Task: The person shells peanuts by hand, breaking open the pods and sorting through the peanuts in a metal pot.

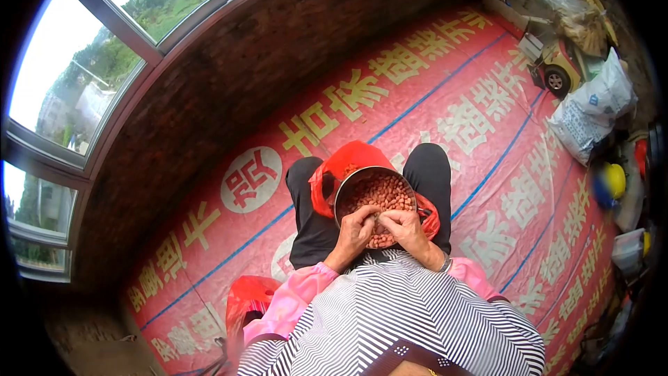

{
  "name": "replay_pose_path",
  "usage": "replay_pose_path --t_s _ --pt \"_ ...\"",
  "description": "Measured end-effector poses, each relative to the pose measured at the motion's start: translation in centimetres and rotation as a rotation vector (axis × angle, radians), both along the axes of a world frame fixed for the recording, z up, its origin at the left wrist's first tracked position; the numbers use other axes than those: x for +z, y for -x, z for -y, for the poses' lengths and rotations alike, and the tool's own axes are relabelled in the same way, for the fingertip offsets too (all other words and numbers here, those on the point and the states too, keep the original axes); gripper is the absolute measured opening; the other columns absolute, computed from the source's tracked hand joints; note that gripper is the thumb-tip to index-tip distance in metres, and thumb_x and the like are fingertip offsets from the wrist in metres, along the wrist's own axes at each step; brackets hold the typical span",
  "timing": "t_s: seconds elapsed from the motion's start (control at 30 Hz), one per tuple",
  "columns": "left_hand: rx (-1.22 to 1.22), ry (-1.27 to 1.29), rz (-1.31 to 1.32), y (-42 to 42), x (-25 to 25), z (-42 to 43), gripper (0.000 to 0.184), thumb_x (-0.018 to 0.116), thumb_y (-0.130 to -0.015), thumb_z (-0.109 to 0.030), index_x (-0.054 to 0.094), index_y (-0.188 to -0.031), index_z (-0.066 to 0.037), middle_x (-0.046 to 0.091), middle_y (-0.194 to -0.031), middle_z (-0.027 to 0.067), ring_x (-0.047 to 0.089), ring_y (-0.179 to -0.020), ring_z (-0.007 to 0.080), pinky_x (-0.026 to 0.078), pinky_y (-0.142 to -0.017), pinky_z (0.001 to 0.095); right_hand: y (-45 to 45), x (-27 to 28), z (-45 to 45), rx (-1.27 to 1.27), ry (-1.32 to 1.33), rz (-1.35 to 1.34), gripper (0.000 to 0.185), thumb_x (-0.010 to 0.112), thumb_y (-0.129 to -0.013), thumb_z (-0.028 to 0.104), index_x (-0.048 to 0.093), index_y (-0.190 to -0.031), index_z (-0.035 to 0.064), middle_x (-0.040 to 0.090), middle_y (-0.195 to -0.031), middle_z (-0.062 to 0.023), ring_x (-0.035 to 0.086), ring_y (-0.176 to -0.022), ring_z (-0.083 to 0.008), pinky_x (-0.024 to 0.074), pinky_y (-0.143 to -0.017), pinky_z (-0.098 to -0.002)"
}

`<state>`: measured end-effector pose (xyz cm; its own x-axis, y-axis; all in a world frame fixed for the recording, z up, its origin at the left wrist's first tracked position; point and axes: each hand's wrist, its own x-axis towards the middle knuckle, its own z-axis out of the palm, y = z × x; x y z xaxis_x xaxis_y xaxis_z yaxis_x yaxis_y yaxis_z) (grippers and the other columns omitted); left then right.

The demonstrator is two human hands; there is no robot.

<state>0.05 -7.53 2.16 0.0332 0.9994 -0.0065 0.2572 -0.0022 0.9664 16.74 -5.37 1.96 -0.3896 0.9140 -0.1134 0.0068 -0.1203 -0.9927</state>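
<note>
A round metal pot (336, 203) sits between my knees, filled with many reddish-pink shelled peanuts (386, 191). Over its near side, my left hand (358, 230) and my right hand (406, 228) meet with fingertips pinched together. Between them shows a small pale piece that looks like a peanut (378, 216), mostly covered by the fingers. Around and behind the pot lies a red plastic bag (348, 157), with a few peanut-coloured bits on it at the far side.
A red printed sheet (410, 115) covers the floor. Another red bag (247, 299) is at my left. A white sack (591, 108), a toy car (557, 73) and a yellow-and-blue object (611, 182) line the right side. Windows (76, 90) stand above a brick wall (209, 90).
</note>
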Motion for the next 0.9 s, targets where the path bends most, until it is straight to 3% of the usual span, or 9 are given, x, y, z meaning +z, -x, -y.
replay_pose_path --t_s 0.2,0.23,0.27,0.33,0.4,0.43,0.53,0.67,0.9 --pt "0.009 -0.066 -0.017 -0.6 -0.2 0.1 0.02 0.056 -0.086 0.0 0.065 -0.104 0.002 0.067 -0.081 0.0201 0.07 -0.073 0.0244 0.053 -0.066 0.0336 0.0 0.5 0.3 -0.041 0.186 -0.088 0.019 0.06 -0.096 0.012 0.068 -0.098 -0.0046 0.067 -0.079 -0.0042 0.065 -0.075 -0.0088 0.0535 -0.065 -0.0212" --pt "-0.02 -0.006 -0.003 -0.4 -0.2 0.1 0.018 0.059 -0.089 -0.002 0.063 -0.106 0.004 0.067 -0.084 0.0068 0.062 -0.077 0.0107 0.051 -0.068 0.0259 0.1 1.0 0.3 -0.056 0.208 -0.062 0.019 0.06 -0.096 0.013 0.069 -0.097 -0.0042 0.067 -0.079 -0.0038 0.064 -0.074 -0.0082 0.0526 -0.064 -0.0213" --pt "-0.013 -0.014 0.053 -0.3 -0.9 0.0 0.017 0.062 -0.091 -0.006 0.063 -0.105 0.004 0.066 -0.086 0.0062 0.061 -0.079 0.01 0.051 -0.07 0.0254 0.0 1.2 0.4 -0.075 0.239 -0.032 0.019 0.06 -0.096 0.013 0.069 -0.095 -0.0037 0.067 -0.078 -0.0034 0.063 -0.073 -0.0077 0.0517 -0.063 -0.0215" --pt "-0.01 -0.089 0.111 0.2 -1.9 -0.5 0.019 0.062 -0.088 -0.006 0.064 -0.104 0.004 0.068 -0.086 0.0102 0.065 -0.076 0.0155 0.053 -0.068 0.0308 -0.3 0.4 -0.1 -0.044 0.001 0.113 0.022 0.061 -0.095 0.016 0.069 -0.083 -0.0007 0.064 -0.071 -0.0008 0.056 -0.065 -0.0062 0.0435 -0.058 -0.024" --pt "0.077 0.319 0.631 0.8 -0.5 -0.9 0.019 0.062 -0.089 -0.007 0.064 -0.105 0.003 0.067 -0.089 0.0079 0.064 -0.076 0.0145 0.054 -0.069 0.0284 -0.5 2.1 -0.4 -0.051 0.158 -0.029 0.023 0.058 -0.097 0.016 0.068 -0.084 0.0004 0.066 -0.074 -0.002 0.059 -0.067 -0.0066 0.0468 -0.061 -0.0221" --pt "0.078 0.351 0.694 1.1 0.3 -1.1 0.019 0.061 -0.09 -0.007 0.063 -0.107 0.003 0.068 -0.09 0.0084 0.064 -0.076 0.0143 0.054 -0.07 0.0281 -0.5 1.8 -0.4 -0.081 0.237 -0.173 0.022 0.057 -0.097 0.015 0.069 -0.087 0.0004 0.068 -0.078 -0.0034 0.062 -0.07 -0.0075 0.0495 -0.062 -0.0222" --pt "0.062 0.394 0.812 1.7 0.3 -1.4 0.019 0.059 -0.093 -0.009 0.063 -0.108 0.002 0.069 -0.092 0.0108 0.065 -0.076 0.0159 0.054 -0.071 0.0287 -0.4 1.9 -1.3 -0.091 0.281 -0.117 0.025 0.058 -0.097 0.018 0.07 -0.093 -0.003 0.07 -0.083 -0.0059 0.065 -0.074 -0.0105 0.0535 -0.069 -0.0239" --pt "0.014 0.405 0.828 1.9 0.9 -1.5 0.023 0.056 -0.095 -0.007 0.062 -0.113 0.006 0.068 -0.096 0.0128 0.064 -0.08 0.0164 0.052 -0.074 0.0259 0.1 1.6 -1.5 -0.1 0.038 -0.014 0.021 0.062 -0.094 0.015 0.071 -0.095 -0.0046 0.071 -0.082 -0.0047 0.063 -0.072 -0.0088 0.0507 -0.066 -0.0229" --pt "0.019 0.371 0.697 1.5 2.7 -1.3 0.022 0.06 -0.093 -0.006 0.062 -0.113 0.005 0.068 -0.094 0.0096 0.062 -0.078 0.0119 0.05 -0.074 0.0225 0.5 2.2 -1.2 -0.132 -0.135 0.073 0.014 0.064 -0.091 0.01 0.071 -0.094 -0.0016 0.072 -0.08 -0.008 0.065 -0.072 -0.0103 0.051 -0.065 -0.0257"
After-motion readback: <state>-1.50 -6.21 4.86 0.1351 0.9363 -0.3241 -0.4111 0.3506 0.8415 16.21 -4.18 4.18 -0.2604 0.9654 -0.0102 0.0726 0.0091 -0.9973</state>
